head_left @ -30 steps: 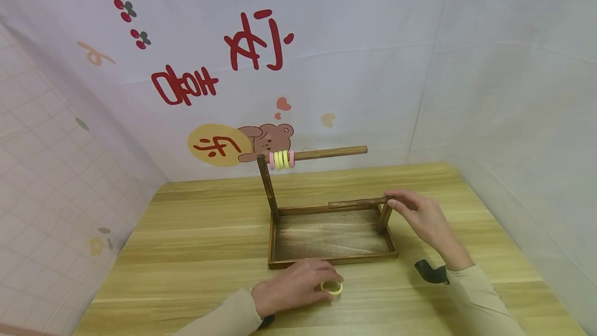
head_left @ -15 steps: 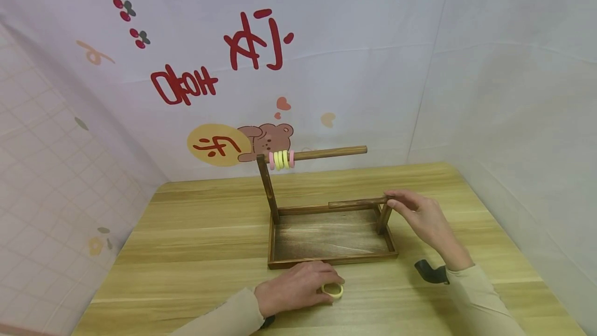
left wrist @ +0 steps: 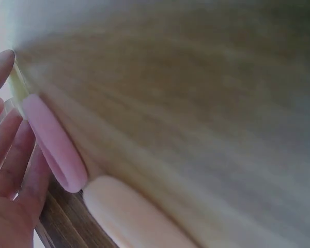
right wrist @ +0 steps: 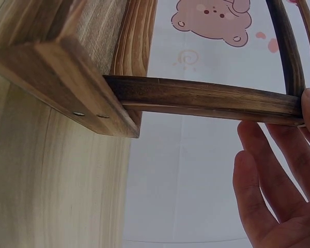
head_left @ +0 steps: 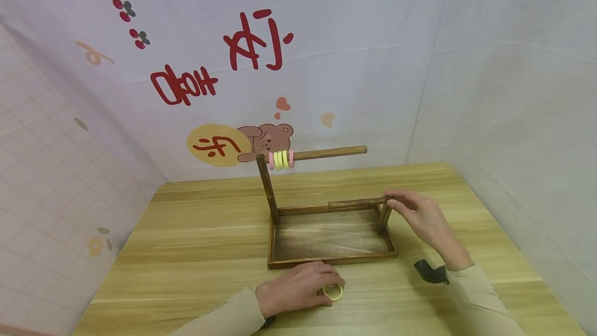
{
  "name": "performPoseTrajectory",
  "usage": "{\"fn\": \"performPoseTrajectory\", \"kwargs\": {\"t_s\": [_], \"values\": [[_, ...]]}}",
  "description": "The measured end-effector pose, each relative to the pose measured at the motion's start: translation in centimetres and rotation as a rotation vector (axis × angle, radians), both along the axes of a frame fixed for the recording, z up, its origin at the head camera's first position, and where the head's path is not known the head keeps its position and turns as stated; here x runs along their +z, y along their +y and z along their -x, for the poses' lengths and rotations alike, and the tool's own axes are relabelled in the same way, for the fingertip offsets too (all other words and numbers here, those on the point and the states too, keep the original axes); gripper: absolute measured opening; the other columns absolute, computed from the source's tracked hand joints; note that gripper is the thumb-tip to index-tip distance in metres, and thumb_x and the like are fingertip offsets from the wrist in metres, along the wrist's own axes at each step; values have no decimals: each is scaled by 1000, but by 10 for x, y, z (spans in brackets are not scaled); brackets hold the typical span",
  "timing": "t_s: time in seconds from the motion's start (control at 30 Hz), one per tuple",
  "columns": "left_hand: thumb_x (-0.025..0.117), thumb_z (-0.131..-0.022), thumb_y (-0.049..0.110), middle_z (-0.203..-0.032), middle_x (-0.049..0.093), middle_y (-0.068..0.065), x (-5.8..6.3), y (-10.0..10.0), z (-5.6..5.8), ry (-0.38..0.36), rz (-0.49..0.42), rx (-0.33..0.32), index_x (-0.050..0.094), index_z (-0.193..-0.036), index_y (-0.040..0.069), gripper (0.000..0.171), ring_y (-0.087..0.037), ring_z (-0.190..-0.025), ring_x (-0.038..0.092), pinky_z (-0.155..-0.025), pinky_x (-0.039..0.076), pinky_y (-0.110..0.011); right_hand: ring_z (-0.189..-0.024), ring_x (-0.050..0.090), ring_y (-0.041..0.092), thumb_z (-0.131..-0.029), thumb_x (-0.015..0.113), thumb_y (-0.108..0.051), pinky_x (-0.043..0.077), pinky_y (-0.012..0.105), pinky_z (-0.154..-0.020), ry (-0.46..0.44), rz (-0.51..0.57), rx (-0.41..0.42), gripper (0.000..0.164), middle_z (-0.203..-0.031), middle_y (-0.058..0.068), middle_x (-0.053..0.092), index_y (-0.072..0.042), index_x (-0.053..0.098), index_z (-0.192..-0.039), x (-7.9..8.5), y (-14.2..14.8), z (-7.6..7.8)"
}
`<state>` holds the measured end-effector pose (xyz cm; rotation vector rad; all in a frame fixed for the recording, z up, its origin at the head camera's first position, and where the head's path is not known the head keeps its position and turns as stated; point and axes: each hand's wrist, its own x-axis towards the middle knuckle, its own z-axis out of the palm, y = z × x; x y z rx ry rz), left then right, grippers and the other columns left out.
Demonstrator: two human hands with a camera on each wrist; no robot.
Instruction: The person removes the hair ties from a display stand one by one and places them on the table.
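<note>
Over the table in front of the wooden stand, my left hand pinches a yellow ring between thumb and fingers. Seen from the left wrist, a pink ring and a peach ring lie close by this hand; from the head they are hidden. My right hand grips the top of the stand's short post, where the lower rod begins. The right wrist view has the fingers around that corner. Pink and yellow rings hang on the upper rod, near the tall post.
The stand has a shallow tray base with a raised rim, and its upper rod ends free on the right. A light wood table lies beneath. White printed cloth closes off the back and sides.
The yellow ring has tipped more upright and shifted slightly to the right with my left hand. My right hand stays on the short post, and the stand has not moved.
</note>
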<state>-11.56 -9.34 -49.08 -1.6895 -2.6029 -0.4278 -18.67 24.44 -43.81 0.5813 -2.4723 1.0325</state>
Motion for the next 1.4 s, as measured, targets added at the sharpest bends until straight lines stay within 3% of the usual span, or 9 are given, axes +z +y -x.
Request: {"fn": "performPoseTrajectory", "kwargs": {"t_s": [0.53,0.77,1.0,1.23,1.4], "values": [[69,-101,39,-141,62,5,8,-2,-4,1,16,-5,66,-136,18,41,-9,-131,56,-110,45,-26,-98,74,19,-100,71,-12,49,6,-82,-19,0,-5,23,-114,6,77,-11,75,-123,1,-1,0],[64,-105,37,-138,65,6,16,-1,-6,24,-64,2,68,-133,16,35,-8,-131,57,-113,43,-27,-98,73,18,-100,71,-12,49,6,-82,-21,3,-4,23,-114,6,77,-11,75,-123,0,-1,0],[69,-102,31,-130,69,5,24,-1,-7,30,-148,16,71,-128,14,32,-7,-124,61,-108,46,-25,-97,72,10,-99,71,-9,49,6,-82,-10,16,5,23,-113,5,77,-10,75,-122,0,-1,0],[76,-97,27,-130,69,4,33,-4,-5,94,-253,28,70,-129,14,35,-9,-122,62,-107,47,-27,-98,72,9,-99,71,-9,49,6,-82,-6,14,8,23,-113,5,77,-11,75,-122,0,0,0],[73,-100,26,-131,69,3,42,-7,-3,77,-316,55,70,-129,13,32,-9,-124,62,-109,46,-26,-98,72,9,-99,71,-9,49,6,-82,-5,14,7,24,-113,5,77,-11,75,-123,0,-1,0]]}}
